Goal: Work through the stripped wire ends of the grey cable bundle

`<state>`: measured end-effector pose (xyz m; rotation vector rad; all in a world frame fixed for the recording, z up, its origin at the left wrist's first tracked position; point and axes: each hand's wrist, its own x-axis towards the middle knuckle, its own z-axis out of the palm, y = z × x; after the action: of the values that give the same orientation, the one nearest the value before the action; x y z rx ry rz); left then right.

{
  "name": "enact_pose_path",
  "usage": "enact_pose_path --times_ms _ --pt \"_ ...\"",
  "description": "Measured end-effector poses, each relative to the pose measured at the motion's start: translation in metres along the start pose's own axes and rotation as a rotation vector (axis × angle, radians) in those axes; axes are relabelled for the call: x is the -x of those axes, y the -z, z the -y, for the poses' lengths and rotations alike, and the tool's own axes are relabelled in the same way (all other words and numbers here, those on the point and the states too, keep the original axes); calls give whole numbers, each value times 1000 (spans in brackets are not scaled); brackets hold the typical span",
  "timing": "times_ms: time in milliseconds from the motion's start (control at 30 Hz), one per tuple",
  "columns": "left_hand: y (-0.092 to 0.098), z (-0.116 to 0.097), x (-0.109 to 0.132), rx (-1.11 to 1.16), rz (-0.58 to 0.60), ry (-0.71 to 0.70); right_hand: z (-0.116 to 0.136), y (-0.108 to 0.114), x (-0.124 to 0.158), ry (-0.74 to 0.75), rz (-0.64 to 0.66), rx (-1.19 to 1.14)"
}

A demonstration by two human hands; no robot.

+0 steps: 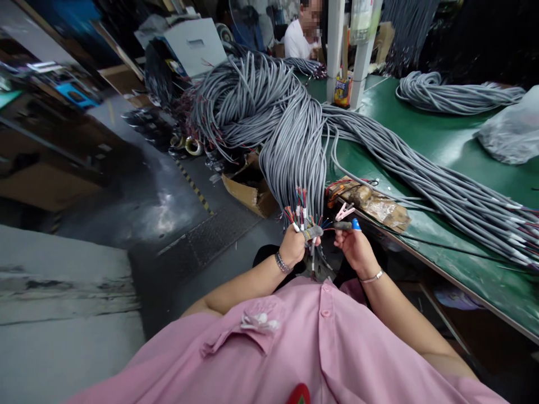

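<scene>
My left hand (295,242) is closed round the end of a grey cable (312,235), with coloured wire ends sticking out above the fingers. My right hand (353,242), finger tips taped blue and grey, pinches a thin wire stretched between the two hands. A thick bundle of grey cables (295,146) hangs off the green table's edge (425,235) right above my hands, its stripped red, green and white ends (300,207) pointing down. A pink clip-like tool (344,211) lies at the table edge near my right hand.
More grey cable bundles (455,95) lie across the green table, with a plastic bag (511,132) at the far right. A wrapped brown packet (374,203) lies at the table edge. A cardboard box (248,193) stands on the floor. Another person in white (297,42) sits at the back.
</scene>
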<state>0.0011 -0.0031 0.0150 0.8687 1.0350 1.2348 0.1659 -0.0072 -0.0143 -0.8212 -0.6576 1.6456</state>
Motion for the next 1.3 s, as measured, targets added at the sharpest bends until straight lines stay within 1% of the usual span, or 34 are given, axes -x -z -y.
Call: enact_pose_path --times_ms 100,167,300,367,433,567,667,733,933,1167,1300 --pt "-3 -4 -2 -40 74 49 9 11 -11 -41 -64 -40" --pt "-5 -5 -4 -69 142 68 16 13 -21 -56 -72 -45" --pt "-13 -8 -9 -116 262 99 25 6 -33 11 -5 -63" --pt "-16 -10 -12 -114 301 117 25 2 -35 36 10 -85" --pt "-20 -11 -15 -98 320 138 22 -1 -35 19 1 -136" --pt "-22 -12 -19 -90 320 187 14 -3 -39 3 -55 -227" --pt "-22 -10 -21 -101 310 194 11 -6 -43 34 -120 -223" --pt "-22 -9 -22 -108 311 192 10 -7 -45 47 -133 -227" --pt "-22 -9 -20 -119 312 185 8 -7 -43 4 -124 -274" --pt "-12 -12 -10 -136 322 131 15 -3 -32 -79 4 -285" --pt "-13 -12 -6 -138 276 82 20 -6 -30 -38 -10 -264"
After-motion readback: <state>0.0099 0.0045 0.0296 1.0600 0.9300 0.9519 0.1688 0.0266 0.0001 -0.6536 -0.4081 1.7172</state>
